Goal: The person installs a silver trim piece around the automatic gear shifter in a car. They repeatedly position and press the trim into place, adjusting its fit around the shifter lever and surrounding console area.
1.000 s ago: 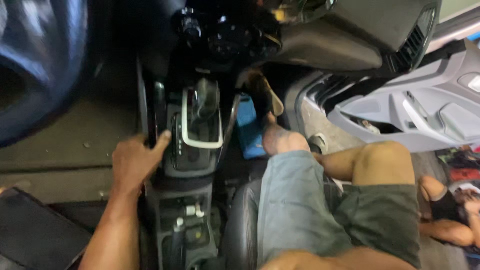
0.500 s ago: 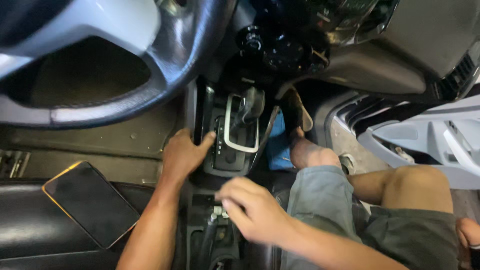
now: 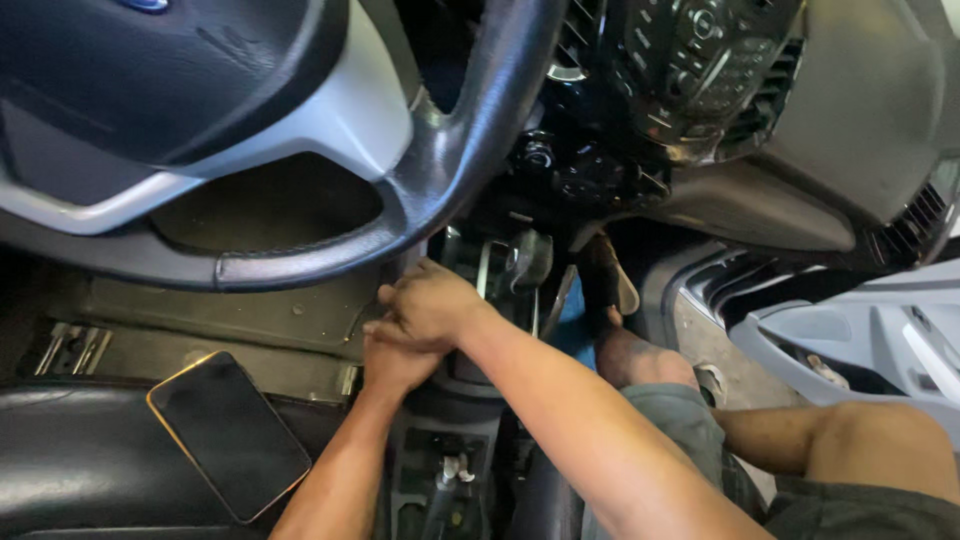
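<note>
My right hand (image 3: 425,305) lies over my left hand (image 3: 393,362), both curled on the console (image 3: 440,420) edge just left of the shifter (image 3: 515,265); what they grip, I cannot tell. Steering wheel (image 3: 440,170) above. Phone (image 3: 228,435) on seat (image 3: 70,460), left.
</note>
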